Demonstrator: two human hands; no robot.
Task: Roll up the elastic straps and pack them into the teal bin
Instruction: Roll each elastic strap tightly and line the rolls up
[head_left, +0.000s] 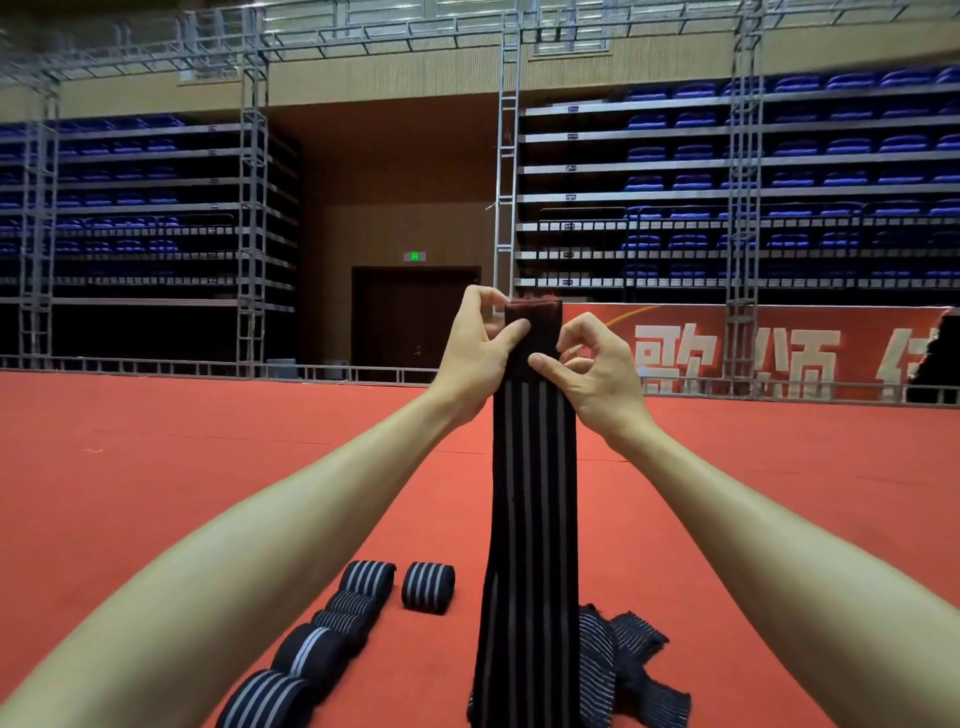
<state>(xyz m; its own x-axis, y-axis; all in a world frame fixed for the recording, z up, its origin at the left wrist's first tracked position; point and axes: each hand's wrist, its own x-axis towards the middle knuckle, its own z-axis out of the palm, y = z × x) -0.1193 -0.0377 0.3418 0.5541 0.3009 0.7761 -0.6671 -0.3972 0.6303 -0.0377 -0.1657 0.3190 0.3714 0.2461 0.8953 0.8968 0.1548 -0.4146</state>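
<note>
From my remote seat I take the long elastic strap (532, 493) as my marker: black with grey stripes, it hangs upright in mid-view, its top end raised and its lower end reaching down to the red floor (156, 467). The left grip (480, 353), a bare hand, pinches the strap's top left corner, thumb on the front face and fingers curled over the upper edge. The right grip (592, 374) clasps the strap just below that on its right edge, thumb pressed on the front and fingers curled behind. The top end looks folded over between the two.

Left of the strap's foot, a row of rolled straps (317, 639) lies on the floor, running toward me. One single roll (428, 587) stands apart, nearer the strap. Right of the strap's foot, loose straps (623, 660) lie crumpled, touching it or just beside it; I cannot tell which. Behind the strap's top stretches a red banner (779, 353).
</note>
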